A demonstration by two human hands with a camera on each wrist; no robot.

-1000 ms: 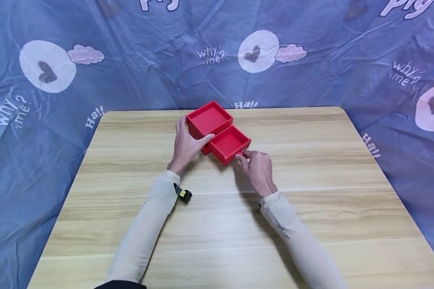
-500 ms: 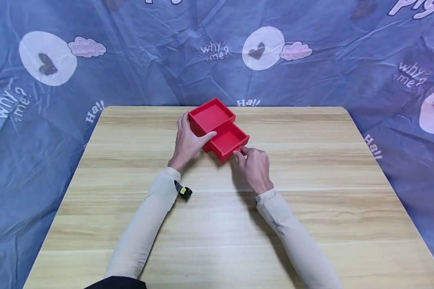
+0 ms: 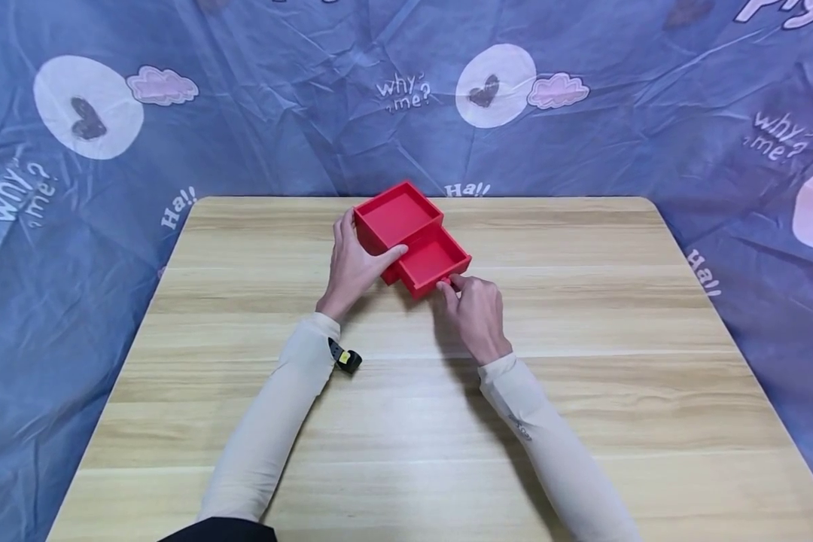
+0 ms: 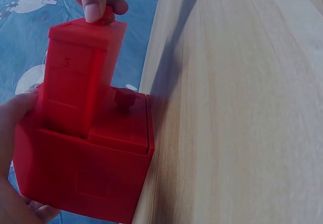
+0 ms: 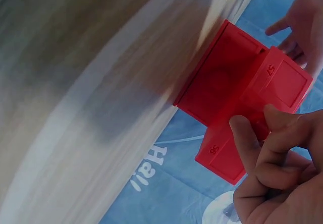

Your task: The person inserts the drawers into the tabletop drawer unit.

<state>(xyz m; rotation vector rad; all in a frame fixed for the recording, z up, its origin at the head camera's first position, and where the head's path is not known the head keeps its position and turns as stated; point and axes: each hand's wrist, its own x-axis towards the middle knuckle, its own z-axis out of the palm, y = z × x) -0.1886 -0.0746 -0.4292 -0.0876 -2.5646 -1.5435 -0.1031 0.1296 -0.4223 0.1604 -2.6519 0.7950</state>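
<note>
A small red drawer cabinet (image 3: pixel 398 213), with a shallow open tray on top, stands near the table's far edge, turned at an angle. Its upper drawer (image 3: pixel 432 260) is pulled well out and looks empty. Below it, the lower drawer (image 4: pixel 121 130) sits closed, its round knob (image 4: pixel 124 99) showing in the left wrist view. My left hand (image 3: pixel 354 265) grips the cabinet's left side, thumb at the front corner beside the drawer. My right hand (image 3: pixel 477 310) pinches the upper drawer's knob (image 5: pixel 259 125) between thumb and forefinger.
The cabinet rests on a wood-grain table (image 3: pixel 393 452). Behind the table's far edge hangs a blue printed cloth (image 3: pixel 278 128). A black wrist camera (image 3: pixel 347 360) sits at my left cuff.
The upper drawer has slid slightly inward since one second ago, its back wall now hidden under the tray. Both hands keep their grips. The head view has shifted a little.
</note>
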